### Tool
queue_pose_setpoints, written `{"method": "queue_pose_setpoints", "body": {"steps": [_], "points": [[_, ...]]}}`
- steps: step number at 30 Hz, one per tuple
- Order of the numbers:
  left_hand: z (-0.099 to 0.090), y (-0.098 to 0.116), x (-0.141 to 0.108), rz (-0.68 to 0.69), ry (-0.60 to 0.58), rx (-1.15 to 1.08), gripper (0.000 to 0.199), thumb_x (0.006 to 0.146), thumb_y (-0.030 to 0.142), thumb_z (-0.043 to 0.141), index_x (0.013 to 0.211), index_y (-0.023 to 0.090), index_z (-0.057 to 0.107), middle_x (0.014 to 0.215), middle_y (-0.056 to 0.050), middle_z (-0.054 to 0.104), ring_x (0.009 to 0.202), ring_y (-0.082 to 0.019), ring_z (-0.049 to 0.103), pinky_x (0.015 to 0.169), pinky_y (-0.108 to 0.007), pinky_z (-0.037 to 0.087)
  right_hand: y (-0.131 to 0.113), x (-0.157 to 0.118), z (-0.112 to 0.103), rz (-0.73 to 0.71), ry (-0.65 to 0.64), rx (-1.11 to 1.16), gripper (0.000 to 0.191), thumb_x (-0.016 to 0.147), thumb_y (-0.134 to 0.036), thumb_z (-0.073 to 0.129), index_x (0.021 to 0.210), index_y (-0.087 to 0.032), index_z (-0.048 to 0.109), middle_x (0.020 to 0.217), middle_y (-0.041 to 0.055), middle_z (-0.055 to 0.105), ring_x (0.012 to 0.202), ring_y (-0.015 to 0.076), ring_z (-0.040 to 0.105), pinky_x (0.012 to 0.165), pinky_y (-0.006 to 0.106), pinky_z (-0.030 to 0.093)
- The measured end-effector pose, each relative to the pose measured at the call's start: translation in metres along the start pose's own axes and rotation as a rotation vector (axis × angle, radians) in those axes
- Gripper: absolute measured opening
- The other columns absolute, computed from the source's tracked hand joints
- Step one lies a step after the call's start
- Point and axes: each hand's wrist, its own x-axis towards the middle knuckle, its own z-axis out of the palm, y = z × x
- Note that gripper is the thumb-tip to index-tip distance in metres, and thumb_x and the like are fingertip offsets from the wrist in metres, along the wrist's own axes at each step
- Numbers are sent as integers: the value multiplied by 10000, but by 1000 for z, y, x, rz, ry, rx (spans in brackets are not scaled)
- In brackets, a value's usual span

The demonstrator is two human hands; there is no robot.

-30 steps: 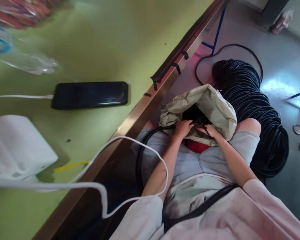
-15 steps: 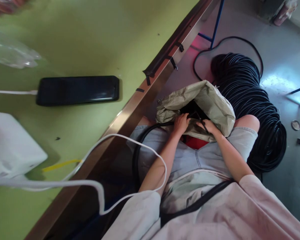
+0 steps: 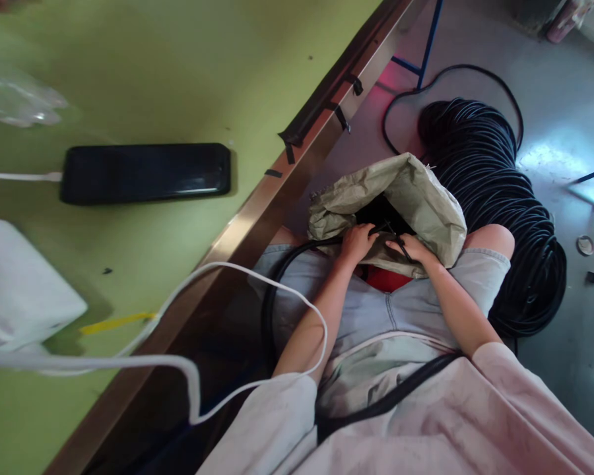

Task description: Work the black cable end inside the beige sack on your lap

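Note:
A beige woven sack (image 3: 433,198) stands open between my knees, its rim folded outward. My left hand (image 3: 359,243) is closed around a black cable (image 3: 304,249) at the sack's near rim. That cable curves in from my left side. Close by on the right, my right hand (image 3: 410,247) grips a slim dark tool (image 3: 404,249), possibly scissors; its exact kind is too small to make out. The fingers of both hands point toward each other over the sack's dark opening. Something red (image 3: 389,280) shows beneath the near rim.
A large coil of black cable (image 3: 499,198) lies on the floor to the right. On the left, a green table (image 3: 178,79) with a metal edge bears a phone (image 3: 146,173) and a white box (image 3: 24,290). A white cord (image 3: 297,297) loops over my left arm.
My right hand and the dark tool have shifted very slightly toward the left hand. The view has moved a little, so the table items sit further left. Both grips look the same.

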Motion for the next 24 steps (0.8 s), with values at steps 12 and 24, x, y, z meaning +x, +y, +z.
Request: {"method": "queue_pose_setpoints", "body": {"steps": [12, 24], "points": [[-4, 11, -4, -17, 48, 145, 357, 1013, 271, 562, 1343, 172, 655, 1259, -156, 709, 1240, -347, 596, 1078, -483, 451, 0, 1, 2, 159, 80, -48, 550, 971, -660, 632, 881, -137, 775, 839, 105, 757, 753, 208, 690, 615, 249, 389], [-9, 9, -5, -67, 82, 80, 353, 1037, 275, 528, 1358, 224, 666, 1280, -120, 698, 1243, -325, 596, 1056, -439, 455, 3, 2, 1, 43, 55, -48, 550, 1012, -628, 566, 790, -153, 731, 784, 71, 726, 720, 182, 654, 614, 246, 387]]}}
